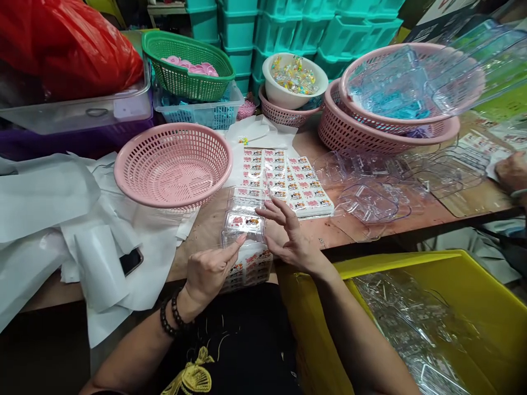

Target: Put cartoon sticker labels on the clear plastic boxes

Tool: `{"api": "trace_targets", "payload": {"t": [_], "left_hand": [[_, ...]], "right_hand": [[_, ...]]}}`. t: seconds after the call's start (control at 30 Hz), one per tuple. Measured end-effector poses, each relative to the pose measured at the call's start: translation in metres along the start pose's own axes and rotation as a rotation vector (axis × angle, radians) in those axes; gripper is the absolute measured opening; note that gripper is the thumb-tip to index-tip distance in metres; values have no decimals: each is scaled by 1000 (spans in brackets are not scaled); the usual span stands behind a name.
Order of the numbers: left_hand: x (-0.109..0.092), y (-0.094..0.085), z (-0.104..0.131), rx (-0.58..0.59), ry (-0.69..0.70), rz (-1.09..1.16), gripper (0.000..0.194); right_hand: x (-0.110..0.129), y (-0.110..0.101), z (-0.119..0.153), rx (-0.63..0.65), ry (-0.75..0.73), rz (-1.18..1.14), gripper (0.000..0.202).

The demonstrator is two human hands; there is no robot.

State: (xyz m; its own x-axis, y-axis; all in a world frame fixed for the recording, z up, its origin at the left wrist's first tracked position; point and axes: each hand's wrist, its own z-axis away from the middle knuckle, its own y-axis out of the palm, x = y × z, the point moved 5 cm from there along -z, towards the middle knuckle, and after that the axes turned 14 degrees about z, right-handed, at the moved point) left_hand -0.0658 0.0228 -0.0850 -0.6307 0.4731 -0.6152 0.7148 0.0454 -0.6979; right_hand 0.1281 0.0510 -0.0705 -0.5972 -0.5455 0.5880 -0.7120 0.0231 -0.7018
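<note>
Teal boxes (284,35) back your table (203,222). At its near edge, your left hand (209,269) pinches the clear case (242,227); your right hand (290,236) spreads loosely beside it. You're apparently fitting its sticker (247,221); smoothing should follow.

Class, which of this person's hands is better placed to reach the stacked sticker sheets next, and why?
Probably the right hand: its fingers are spread, and it is close to the stacked sticker sheets. The left hand is farther off, its fingertips at the clear plastic case.
</note>
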Motion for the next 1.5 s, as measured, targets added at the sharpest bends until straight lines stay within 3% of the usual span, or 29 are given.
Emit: {"api": "trace_targets", "payload": {"t": [0.17, 0.4, 0.5, 0.6, 0.67, 0.73, 0.83, 1.03, 1.23, 1.5], "left_hand": [[2, 0, 0, 19, -37, 21, 31], [-5, 0, 5, 103, -31, 35, 32], [-9, -2, 6, 70, -38, 85, 32], [-9, -5, 8, 78, -84, 231, 33], [-2, -7, 11, 77, -202, 350, 45], [10, -9, 14, 59, -360, 450, 59], [22, -7, 15, 76, -492, 504, 63], [20, -3, 18, 30, -395, 407, 46], [17, -1, 26, -28, -265, 325, 43], [20, 1, 25, -15, -194, 343, 39]], "right_hand": [[2, -3, -8, 39, -12, -3, 84], [-1, -4, -3, 58, 80, -4, 83], [-2, -10, 0, -9, 61, -17, 84], [5, -29, 6, -207, 106, -47, 61], [15, -42, 12, -343, 196, -89, 30], [27, -47, 17, -385, 312, -168, 12], [40, -36, 19, -261, 531, -373, 25], [34, 4, 16, 2, 892, -686, 42], [28, 11, 11, 41, 980, -655, 48], [32, 14, 3, 28, 1021, -609, 49]]}}
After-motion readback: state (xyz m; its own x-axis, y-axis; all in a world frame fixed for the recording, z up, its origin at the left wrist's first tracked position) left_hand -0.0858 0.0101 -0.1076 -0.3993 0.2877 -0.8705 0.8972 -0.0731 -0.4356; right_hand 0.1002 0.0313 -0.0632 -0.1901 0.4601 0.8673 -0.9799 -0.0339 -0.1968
